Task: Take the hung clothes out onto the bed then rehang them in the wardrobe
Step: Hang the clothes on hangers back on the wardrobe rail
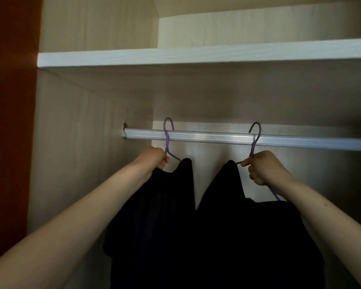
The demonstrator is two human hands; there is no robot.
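Observation:
Two purple wire hangers carry dark garments inside the wardrobe. The left hanger (166,138) has its hook over the silver rail (206,136), and my left hand (153,158) grips it just below the hook, over the left dark garment (154,215). The right hanger (255,138) also hooks over the rail. My right hand (263,167) holds it by the neck and shoulder wire, above the right dark garment (248,236). Both garments hang straight down and touch each other in the middle.
A white shelf (196,55) spans the wardrobe above the rail. The pale wooden side wall (75,153) stands close on the left, with a reddish panel (8,122) beyond it. The rail runs on bare to the right.

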